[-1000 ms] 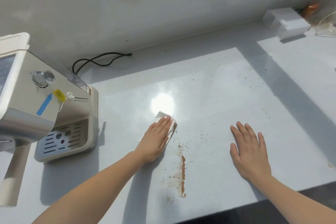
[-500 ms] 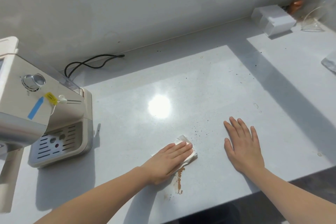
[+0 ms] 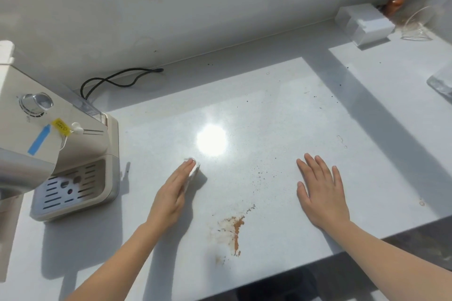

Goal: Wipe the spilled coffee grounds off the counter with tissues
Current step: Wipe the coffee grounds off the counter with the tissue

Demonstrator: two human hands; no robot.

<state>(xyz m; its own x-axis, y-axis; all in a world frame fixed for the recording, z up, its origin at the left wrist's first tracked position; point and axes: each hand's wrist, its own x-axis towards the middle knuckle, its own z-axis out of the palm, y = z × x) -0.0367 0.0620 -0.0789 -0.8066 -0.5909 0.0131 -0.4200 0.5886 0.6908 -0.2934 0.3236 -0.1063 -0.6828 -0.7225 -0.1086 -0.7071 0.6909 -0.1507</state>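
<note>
Fingers [image 3: 182, 173] of the left hand [image 3: 171, 195] lie straight and together, pressing a white tissue [image 3: 193, 171] against the counter [image 3: 269, 110].

Only an edge of the tissue shows past the fingertips and along the hand's right side; it sits just below the bright glare spot. Spilled coffee grounds [image 3: 236, 227] lie as a brown smear near the front edge, between the two hands and apart from the tissue, with fine specks [image 3: 261, 178] scattered further back. Well to the right, the right hand [image 3: 320, 193] rests flat with spread fingers, holding nothing. A beige coffee machine [image 3: 56, 144] stands at the left, its black cord [image 3: 117, 80] looping along the wall. A white box [image 3: 364, 24] sits in the far right corner.
</note>
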